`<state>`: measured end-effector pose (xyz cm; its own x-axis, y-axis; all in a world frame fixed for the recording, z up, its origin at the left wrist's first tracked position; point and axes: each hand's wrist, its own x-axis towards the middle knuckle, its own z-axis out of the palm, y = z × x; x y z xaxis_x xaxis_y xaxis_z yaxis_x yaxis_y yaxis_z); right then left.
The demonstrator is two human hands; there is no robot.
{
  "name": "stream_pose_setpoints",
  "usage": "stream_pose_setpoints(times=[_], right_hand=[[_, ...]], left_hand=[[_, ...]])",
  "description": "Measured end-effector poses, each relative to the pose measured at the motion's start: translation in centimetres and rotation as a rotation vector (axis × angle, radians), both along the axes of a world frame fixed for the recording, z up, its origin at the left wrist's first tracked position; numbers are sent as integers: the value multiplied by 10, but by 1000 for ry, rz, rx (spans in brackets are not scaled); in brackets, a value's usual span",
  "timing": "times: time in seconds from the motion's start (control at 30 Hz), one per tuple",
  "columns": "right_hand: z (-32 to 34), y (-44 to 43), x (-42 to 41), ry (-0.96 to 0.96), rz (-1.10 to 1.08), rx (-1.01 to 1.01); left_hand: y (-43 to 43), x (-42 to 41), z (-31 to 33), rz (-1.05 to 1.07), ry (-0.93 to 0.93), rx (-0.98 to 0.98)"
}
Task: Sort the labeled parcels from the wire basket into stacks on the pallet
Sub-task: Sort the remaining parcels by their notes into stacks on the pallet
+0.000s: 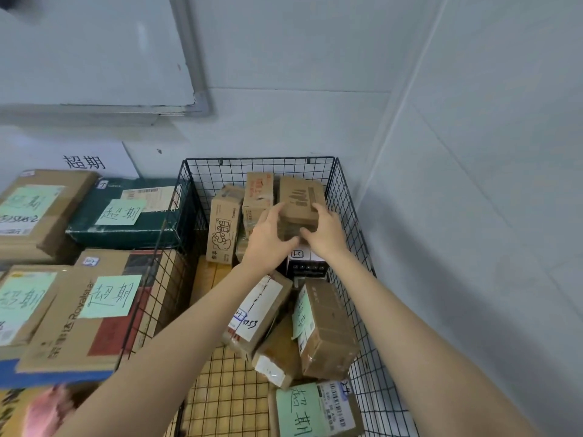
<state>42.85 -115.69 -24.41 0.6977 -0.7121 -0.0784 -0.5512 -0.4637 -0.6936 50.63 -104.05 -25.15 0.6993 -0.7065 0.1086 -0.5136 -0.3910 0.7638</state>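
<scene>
Both hands are reaching to the far end of the wire basket (347,190), where the small brown box (299,197) is sitting on top of other parcels, just beside a taller printed box (222,228) and above a black-and-white box (304,263). The left hand (268,238) is wrapping its fingers round the box's left side, and the right hand (326,234) is clasping the right side, with both thumbs coming in on the near face. The box is looking like stiff taped cardboard, small enough to be light, though its contents are not showing, so the weight is only a guess. The tape is probably making the faces a little slick, so taking it by opposite sides near the lower edges is seeming the safest hold, with the corners bearing the squeeze rather than the flat panels. Lifting it straight up is likely keeping the neighbours from toppling. The stacks (104,298) with green notes (108,296) are lying to the left of the basket.
</scene>
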Motion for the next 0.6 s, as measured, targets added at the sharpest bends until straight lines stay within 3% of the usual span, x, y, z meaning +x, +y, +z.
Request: stream_pose_setpoints(times=[0.23, 0.43, 0.6], right_hand=[[33, 27, -27, -162, 2, -68], [69, 55, -42, -506, -85, -49], [95, 68, -44, -579, -99, -10]], left_hand=[[23, -4, 31, 14, 58, -177], [43, -6, 79, 33, 202, -317], [67, -8, 113, 8, 176, -395]])
